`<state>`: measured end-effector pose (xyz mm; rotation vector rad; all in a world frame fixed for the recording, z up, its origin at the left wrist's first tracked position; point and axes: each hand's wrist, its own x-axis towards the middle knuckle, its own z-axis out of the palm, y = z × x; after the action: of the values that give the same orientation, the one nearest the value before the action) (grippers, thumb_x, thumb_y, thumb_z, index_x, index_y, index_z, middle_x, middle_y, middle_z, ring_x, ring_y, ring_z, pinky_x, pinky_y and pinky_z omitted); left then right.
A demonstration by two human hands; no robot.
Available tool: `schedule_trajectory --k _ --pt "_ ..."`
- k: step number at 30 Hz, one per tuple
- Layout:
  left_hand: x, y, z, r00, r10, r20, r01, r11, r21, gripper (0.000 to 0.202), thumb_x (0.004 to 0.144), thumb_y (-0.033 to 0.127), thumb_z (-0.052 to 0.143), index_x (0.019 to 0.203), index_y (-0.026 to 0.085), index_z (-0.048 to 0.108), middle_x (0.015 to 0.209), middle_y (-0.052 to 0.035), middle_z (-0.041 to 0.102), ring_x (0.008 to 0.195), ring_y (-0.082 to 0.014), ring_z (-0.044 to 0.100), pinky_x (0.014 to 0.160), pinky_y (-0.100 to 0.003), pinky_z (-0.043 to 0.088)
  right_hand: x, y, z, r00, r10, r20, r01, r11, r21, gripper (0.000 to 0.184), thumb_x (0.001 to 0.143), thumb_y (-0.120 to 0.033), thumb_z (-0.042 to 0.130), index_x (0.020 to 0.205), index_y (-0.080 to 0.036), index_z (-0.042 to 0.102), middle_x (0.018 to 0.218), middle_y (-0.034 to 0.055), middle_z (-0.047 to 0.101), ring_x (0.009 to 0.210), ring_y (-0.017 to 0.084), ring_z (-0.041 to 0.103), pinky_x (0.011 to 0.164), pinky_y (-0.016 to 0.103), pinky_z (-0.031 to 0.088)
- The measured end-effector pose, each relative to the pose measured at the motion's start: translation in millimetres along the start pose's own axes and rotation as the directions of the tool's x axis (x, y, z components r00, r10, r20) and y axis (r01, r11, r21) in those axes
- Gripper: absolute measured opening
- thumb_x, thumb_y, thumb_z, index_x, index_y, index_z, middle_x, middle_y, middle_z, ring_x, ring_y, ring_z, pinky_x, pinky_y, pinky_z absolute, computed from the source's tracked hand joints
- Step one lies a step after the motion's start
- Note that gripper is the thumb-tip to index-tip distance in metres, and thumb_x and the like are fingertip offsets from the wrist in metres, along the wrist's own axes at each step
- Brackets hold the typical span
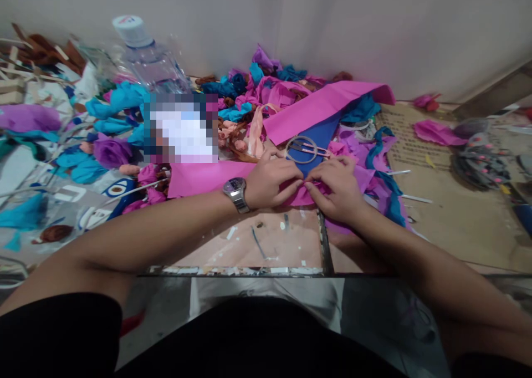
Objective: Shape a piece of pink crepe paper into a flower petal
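Observation:
My left hand (274, 179), with a metal watch (236, 194) on its wrist, has its fingers pinched at the edge of a pink crepe paper piece (208, 177). Close beside it, my right hand (336, 188) pinches the same small pink area, fingertips almost touching the left ones. What exactly lies between the fingertips is partly hidden. Just beyond the hands are a thin ring (301, 149) and scissors with pale handles (322, 149), lying over blue paper (318, 131). A long pink folded strip (328, 111) slants behind them.
A capped plastic bottle (152, 62) stands at the back left near the wall. Crepe paper flowers (112, 149) and scraps crowd the left and middle. At right lies cardboard (440, 212) with printed text, holding a dark round object with pink dots (481, 162). The wooden table edge (249, 271) is nearest me.

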<state>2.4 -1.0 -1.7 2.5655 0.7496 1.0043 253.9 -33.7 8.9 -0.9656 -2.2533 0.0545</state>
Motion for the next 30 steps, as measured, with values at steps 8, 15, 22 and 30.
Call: schedule_trajectory --k 8,15,22,30 --pt "0.7 0.6 -2.3 0.999 -0.047 0.016 0.046 0.999 0.024 0.039 0.118 0.047 0.047 0.112 0.024 0.077 0.113 -0.0061 0.089 0.105 -0.0232 0.078 0.114 -0.05 0.037 2.8 -1.3 -1.8 0.998 -0.016 -0.057 0.011 0.997 -0.078 0.014 0.11 -0.031 0.061 0.098 -0.024 0.065 0.097 0.0004 0.08 0.099 0.023 0.071 0.115 0.049 0.034" --pt "0.3 0.9 -3.4 0.998 -0.063 -0.006 0.063 0.998 0.023 0.034 0.116 0.042 0.049 0.109 0.022 0.076 0.11 -0.0054 0.088 0.101 -0.0227 0.078 0.112 -0.048 0.038 3.0 -1.3 -4.0 0.999 -0.001 -0.049 -0.003 0.997 -0.075 0.015 0.109 -0.033 0.064 0.099 -0.023 0.068 0.096 0.0007 0.081 0.098 0.023 0.071 0.115 0.049 0.033" --pt "0.2 1.4 -2.5 0.998 -0.061 0.032 0.061 0.998 0.02 0.035 0.115 0.044 0.05 0.112 0.023 0.077 0.113 -0.0061 0.089 0.105 -0.0242 0.079 0.111 -0.049 0.038 2.8 -1.5 -3.3 1.0 -0.015 -0.011 0.014 0.996 -0.085 0.019 0.112 -0.036 0.066 0.099 -0.024 0.071 0.094 -0.0002 0.081 0.1 0.023 0.071 0.116 0.049 0.032" --pt "1.4 1.3 -3.5 0.996 -0.092 -0.01 0.091 0.996 -0.006 0.033 0.115 0.043 0.052 0.106 0.022 0.076 0.109 -0.0049 0.088 0.098 -0.0221 0.077 0.11 -0.049 0.04 3.1 -1.4 -3.3 0.998 -0.003 -0.055 -0.003 0.994 -0.111 0.016 0.108 -0.032 0.066 0.095 -0.023 0.07 0.091 -0.0006 0.08 0.095 0.021 0.071 0.115 0.048 0.034"
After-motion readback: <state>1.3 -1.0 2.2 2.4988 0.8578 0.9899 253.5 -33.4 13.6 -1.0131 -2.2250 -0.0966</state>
